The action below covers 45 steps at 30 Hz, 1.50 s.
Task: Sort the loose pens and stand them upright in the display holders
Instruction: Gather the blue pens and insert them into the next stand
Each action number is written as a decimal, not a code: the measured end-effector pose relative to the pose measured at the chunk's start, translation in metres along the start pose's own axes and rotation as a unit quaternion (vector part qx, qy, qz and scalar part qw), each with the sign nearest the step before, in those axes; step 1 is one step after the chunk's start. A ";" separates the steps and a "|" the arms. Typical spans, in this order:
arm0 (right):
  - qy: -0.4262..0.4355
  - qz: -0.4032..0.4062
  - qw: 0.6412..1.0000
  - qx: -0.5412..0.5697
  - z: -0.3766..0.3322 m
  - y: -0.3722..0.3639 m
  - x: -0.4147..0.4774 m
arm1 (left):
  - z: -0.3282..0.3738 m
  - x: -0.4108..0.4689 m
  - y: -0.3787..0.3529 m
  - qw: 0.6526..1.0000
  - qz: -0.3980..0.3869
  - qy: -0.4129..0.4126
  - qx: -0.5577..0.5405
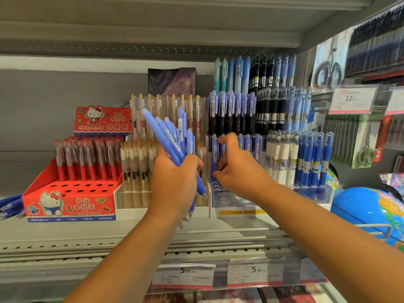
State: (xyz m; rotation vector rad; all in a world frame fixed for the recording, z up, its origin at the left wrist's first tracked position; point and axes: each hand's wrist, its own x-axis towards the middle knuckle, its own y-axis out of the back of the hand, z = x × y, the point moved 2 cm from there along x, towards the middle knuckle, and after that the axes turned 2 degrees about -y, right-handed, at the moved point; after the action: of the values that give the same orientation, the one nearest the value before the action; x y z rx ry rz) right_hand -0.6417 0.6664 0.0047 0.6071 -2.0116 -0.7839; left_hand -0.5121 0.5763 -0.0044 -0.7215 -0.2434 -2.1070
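Observation:
My left hand grips a fanned bundle of several periwinkle-blue pens, caps pointing up and left, tips sticking out below my fist. My right hand pinches one blue pen standing in the front row of the tiered clear display holder; its fingers curl round the barrel. Open holes show in the holder's front tier just under that hand. Rows of matching blue and dark pens stand upright in the higher tiers.
A red Hello Kitty pen box stands at left, a clear holder of gold-clip pens behind my left hand. White and blue pens stand right of the holder. A blue globe sits far right. Loose blue pens lie at the left edge.

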 end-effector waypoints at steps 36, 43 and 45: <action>0.004 0.031 0.925 0.379 -0.033 0.038 -0.015 | -0.001 -0.002 -0.005 0.996 -0.061 -0.008 -0.065; -0.016 0.089 0.893 0.440 -0.028 0.046 -0.008 | 0.002 -0.001 -0.001 0.998 -0.001 0.001 -0.063; -0.023 0.112 0.886 0.449 -0.026 0.052 -0.004 | 0.003 0.000 0.000 0.997 0.018 -0.005 -0.070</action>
State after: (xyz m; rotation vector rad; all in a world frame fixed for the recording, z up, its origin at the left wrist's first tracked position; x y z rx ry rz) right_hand -0.6239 0.6974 0.0508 0.8344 -2.3842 0.3391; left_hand -0.5106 0.5777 -0.0021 -0.8127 -0.0893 -2.1019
